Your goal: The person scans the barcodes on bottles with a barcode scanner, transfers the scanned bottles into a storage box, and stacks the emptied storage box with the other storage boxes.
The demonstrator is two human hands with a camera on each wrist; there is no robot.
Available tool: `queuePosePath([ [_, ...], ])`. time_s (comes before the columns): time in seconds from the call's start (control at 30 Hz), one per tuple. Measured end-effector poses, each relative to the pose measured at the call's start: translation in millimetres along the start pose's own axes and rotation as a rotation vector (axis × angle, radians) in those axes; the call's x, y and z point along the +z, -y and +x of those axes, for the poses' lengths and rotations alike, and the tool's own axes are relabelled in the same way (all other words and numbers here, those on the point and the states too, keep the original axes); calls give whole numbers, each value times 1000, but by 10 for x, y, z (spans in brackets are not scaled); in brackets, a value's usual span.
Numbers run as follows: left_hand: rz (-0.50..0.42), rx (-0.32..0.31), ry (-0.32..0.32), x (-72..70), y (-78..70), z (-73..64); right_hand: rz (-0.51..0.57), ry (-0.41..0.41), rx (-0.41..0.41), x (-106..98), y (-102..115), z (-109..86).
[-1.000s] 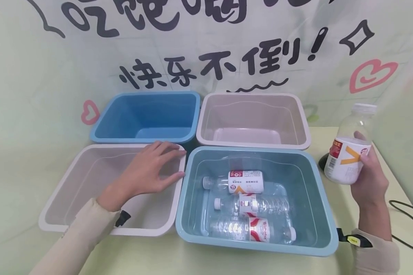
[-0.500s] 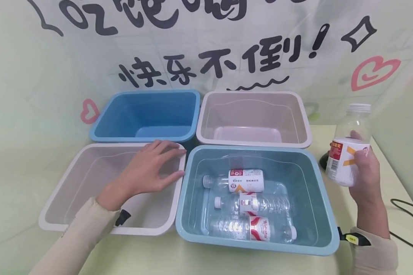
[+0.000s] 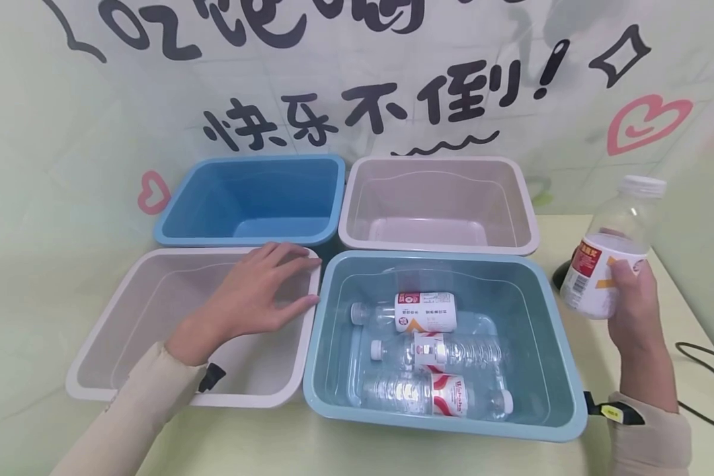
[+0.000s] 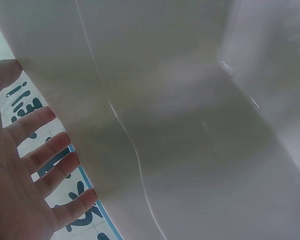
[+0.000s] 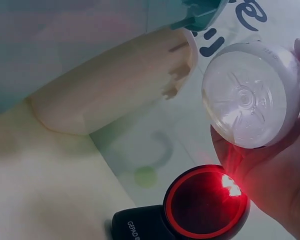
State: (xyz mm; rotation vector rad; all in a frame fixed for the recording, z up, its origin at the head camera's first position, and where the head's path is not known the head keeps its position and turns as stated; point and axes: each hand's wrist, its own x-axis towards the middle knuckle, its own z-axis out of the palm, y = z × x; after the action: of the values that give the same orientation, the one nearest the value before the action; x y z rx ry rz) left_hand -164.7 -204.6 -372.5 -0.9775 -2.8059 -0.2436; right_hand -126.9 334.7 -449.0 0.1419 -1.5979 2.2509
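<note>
R hand [image 3: 635,305] gripped a clear, white-capped plastic bottle [image 3: 609,246] w/ a white paper-like label [image 3: 599,274], held up nr a black, red-ringed scanner-like device [image 5: 206,202], prob. to show it the barcode [image 3: 579,285]. L hand [image 3: 258,291], well apart, fingers spread & holding nothing, touched the rim of a pale-grey plastic bin [image 3: 250,400], maybe for support. In the smooth teal plastic bin [image 3: 452,431], 3 clear bottles [image 3: 430,352] lay sideways, approx. parallel; 2 had ribbed walls.

One bottle [image 3: 592,277] is right of the front-right bin [image 3: 440,426], three more bottles [image 3: 430,354] inside
</note>
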Motion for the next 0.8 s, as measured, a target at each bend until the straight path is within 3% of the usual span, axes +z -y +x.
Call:
queuePosePath([
  [0.27,0,4,-8,-1,5,-5,-29,66,-2,-143,27,1],
  [0.5,0,-4,3,-5,-4,-5,-126,-21,31,-186,58,-36],
  [0.8,1,2,-2,-2,-6,-4,-72,-10,-9,-240,56,-32],
])
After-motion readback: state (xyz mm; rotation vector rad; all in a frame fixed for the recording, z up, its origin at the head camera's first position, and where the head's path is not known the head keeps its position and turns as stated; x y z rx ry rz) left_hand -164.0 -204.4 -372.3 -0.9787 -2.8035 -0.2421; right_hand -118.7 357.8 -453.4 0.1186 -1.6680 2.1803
